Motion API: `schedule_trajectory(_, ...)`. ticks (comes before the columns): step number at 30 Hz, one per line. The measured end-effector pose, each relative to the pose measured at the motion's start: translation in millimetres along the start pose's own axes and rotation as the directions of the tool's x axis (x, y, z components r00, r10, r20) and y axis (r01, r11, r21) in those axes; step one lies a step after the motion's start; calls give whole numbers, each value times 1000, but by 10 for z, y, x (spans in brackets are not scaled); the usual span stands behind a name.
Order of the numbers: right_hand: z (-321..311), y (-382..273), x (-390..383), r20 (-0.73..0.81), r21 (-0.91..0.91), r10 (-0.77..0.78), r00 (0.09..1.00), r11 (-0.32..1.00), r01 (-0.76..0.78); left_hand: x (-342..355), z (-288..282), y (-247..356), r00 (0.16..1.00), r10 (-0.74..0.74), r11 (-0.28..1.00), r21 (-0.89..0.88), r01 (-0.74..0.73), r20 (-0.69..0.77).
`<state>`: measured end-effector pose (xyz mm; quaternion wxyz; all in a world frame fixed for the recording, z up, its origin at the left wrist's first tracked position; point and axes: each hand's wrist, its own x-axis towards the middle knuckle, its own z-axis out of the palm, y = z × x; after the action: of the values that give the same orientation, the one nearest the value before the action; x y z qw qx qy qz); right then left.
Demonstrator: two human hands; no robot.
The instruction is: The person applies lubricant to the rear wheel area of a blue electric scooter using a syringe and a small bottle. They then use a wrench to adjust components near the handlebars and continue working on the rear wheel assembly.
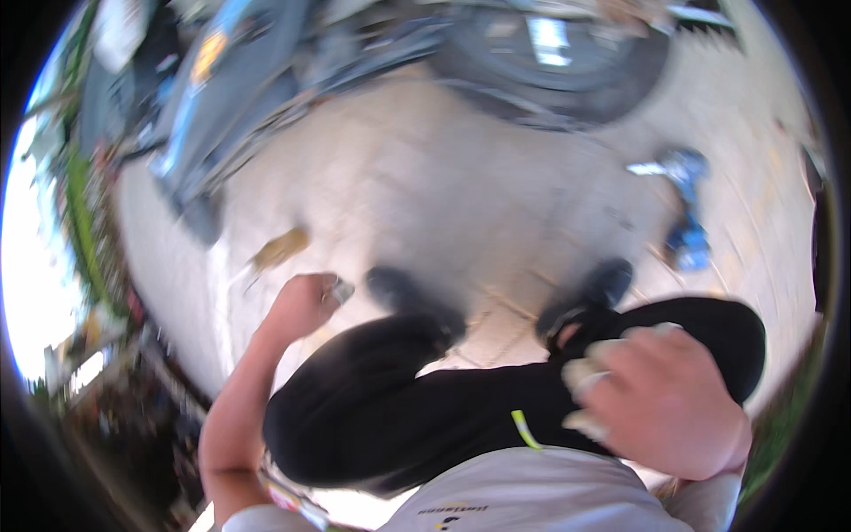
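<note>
While the left hand (310,304) curls—around what, too blurred to tell—a tan thing (284,246) lies on the floor (470,177) just beyond it | right hand (660,390): bent over black trousers (355,408), grasp unclear | blue drill (688,191): beyond right hand

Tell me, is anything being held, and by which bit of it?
It can't be told: the left grip and right grip are too blurred. The drill lies unheld.

1 blurred tan object (282,248) and 1 blue drill (689,202) lie on paving (479,204).
</note>
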<state>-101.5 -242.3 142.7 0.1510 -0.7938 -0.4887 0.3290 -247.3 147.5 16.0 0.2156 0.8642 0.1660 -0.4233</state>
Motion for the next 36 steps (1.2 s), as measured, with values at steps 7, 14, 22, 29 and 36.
schedule_trajectory(7, 314, 102, -127, -131, 317, 19, 991, 948, 24, -617, 926, -1687, 494, -831, 465, -808, 362, -256)
schedule_trajectory(14, 210, 89, 73, -163, 239, 21, 986, 971, 19, -408, 902, -2696, 368, -692, 718, -539, 440, -621)
schedule_trajectory(22, 86, 278, 230, -31, 153, 212, 977, 967, -205, -470, 586, -2270, 511, -631, 776, -484, 405, -583)
schedule_trajectory(29, 679, 315, 264, 174, 366, 467, 867, 787, -497, -1773, -204, -1958, 688, -603, 757, -561, 335, -403)
schedule_trajectory(36, -301, -1591, 157, 12, 334, 301, 954, 898, -287, -3576, -884, -1231, 727, -645, 404, -912, 64, -235)
